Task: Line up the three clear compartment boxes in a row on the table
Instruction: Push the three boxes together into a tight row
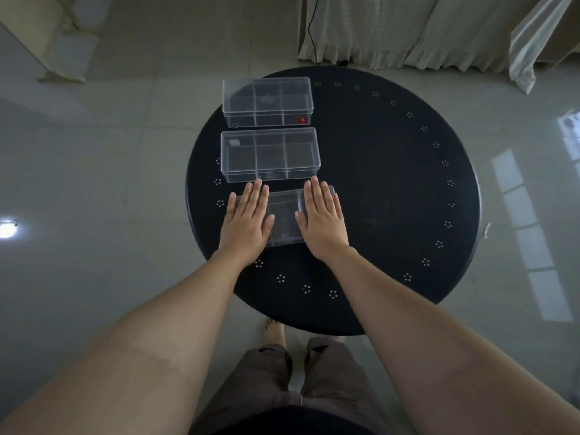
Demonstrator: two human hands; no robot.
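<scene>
Head view shows my left hand (pixel 248 222) and right hand (pixel 321 221) flat, fingers spread, atop the near box (pixel 284 219), third behind the middle box (pixel 270 155) and far box (pixel 266 102); I judge squaring it remains.

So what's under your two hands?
The nearest clear box lies under the left hand and right hand. Its middle shows; the hands cover its ends.

Place: a room in a home
Signs: pale curtains (pixel 392 29), glossy tiled floor (pixel 94 171), round black table (pixel 392 183)
</scene>
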